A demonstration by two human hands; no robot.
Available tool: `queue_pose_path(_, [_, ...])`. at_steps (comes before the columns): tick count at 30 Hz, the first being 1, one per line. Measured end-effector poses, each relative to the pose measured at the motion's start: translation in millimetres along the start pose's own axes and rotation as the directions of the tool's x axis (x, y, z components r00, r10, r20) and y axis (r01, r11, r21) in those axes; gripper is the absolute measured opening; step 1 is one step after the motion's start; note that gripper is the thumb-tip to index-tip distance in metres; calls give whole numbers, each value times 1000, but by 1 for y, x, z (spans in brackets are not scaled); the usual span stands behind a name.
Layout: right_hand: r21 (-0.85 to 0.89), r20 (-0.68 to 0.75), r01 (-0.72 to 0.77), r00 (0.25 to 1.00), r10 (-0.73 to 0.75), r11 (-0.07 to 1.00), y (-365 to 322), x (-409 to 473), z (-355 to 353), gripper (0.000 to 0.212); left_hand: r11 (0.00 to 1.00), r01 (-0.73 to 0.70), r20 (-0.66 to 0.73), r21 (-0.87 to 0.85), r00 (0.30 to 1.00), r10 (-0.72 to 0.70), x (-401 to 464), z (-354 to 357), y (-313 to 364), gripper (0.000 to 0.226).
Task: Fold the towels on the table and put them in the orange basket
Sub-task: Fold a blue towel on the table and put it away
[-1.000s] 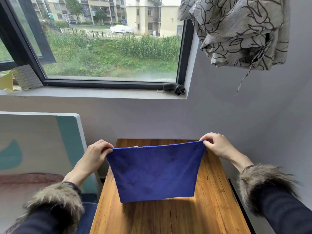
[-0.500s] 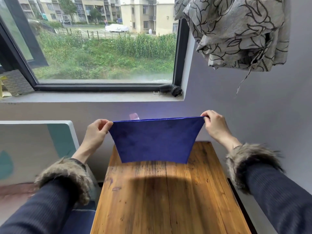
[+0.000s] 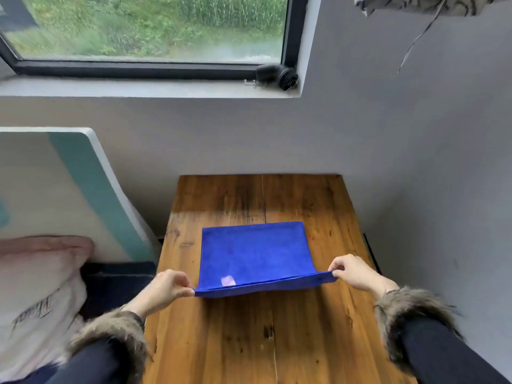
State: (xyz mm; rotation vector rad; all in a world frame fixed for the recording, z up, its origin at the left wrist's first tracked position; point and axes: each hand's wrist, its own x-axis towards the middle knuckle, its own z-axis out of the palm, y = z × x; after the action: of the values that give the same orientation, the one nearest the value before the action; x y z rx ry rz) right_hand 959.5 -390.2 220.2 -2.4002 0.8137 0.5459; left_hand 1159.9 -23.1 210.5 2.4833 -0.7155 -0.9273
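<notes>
While both hands, left hand (image 3: 163,286) and right hand (image 3: 352,273), pinch its near corners, the blue towel (image 3: 255,253) lies doubled on the worktop (image 3: 249,342); more folding and basketing remain.

Left hand (image 3: 163,286): bare, no ring, watch or glove showing; it shows to the left of the wooden table (image 3: 249,342).
Right hand (image 3: 356,273): bare too, nothing worn on fingers or wrist; it shows over the table's right edge.
Left sleeve (image 3: 91,361): dark navy fabric, close-fitting, running off the bottom edge of the view beside the table's near left corner.
Right sleeve (image 3: 443,356): same dark navy, faint fine ribbing.
Left cuff (image 3: 116,336): shaggy brown-grey fur trim, thick, long tufts.
Right cuff (image 3: 407,311): matching fur trim, tufts sticking outward.
</notes>
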Motion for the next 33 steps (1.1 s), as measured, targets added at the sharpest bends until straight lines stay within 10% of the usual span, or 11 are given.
queue_pose_path(5, [84, 131, -101, 987, 89, 991, 22, 1, 32, 24, 992, 82, 64, -96, 995, -76, -2, 37, -17, 17])
queue_pose_path(15, [584, -43, -162, 972, 229, 796, 19, 83, 36, 12, 959, 42, -147, -282, 985, -86, 77, 26, -18, 12])
queue_pose_path(33, [673, -238, -37, 935, 264, 739, 30, 187, 78, 11, 914, 92, -231, -394, 953, -196, 189, 58, -55, 10])
